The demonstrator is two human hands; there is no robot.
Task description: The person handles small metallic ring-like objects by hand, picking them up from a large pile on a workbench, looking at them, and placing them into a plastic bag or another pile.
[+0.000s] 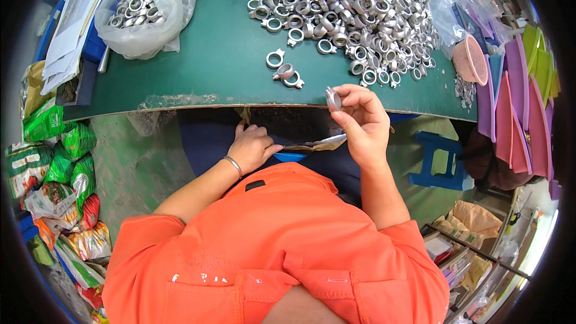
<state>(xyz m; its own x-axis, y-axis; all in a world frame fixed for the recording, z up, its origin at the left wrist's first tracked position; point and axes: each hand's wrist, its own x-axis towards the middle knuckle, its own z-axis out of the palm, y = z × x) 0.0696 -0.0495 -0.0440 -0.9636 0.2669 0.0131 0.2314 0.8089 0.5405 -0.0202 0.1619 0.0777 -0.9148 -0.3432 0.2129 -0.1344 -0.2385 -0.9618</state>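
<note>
Between thumb and fingers, my right hand (363,121) pinches a small silver metal ring clamp (333,99), held upright just over the table's front edge. My left hand (254,147), with a metal bangle at its wrist, is down at my lap. Its fingers curl over the rim of an open bag (321,144), whose inside is dark and mostly hidden under the table edge. Close to the right hand on the green table (210,66) lie a few loose ring clamps (275,58). Behind them spreads a large heap of the same ring clamps (360,18).
A clear plastic bag (111,39) of ring clamps stands at the left, beside papers (72,36). At the right are a pink basket (470,60) and several coloured plastic bins (519,114). A blue stool (441,162) and green packages (78,141) are on the floor.
</note>
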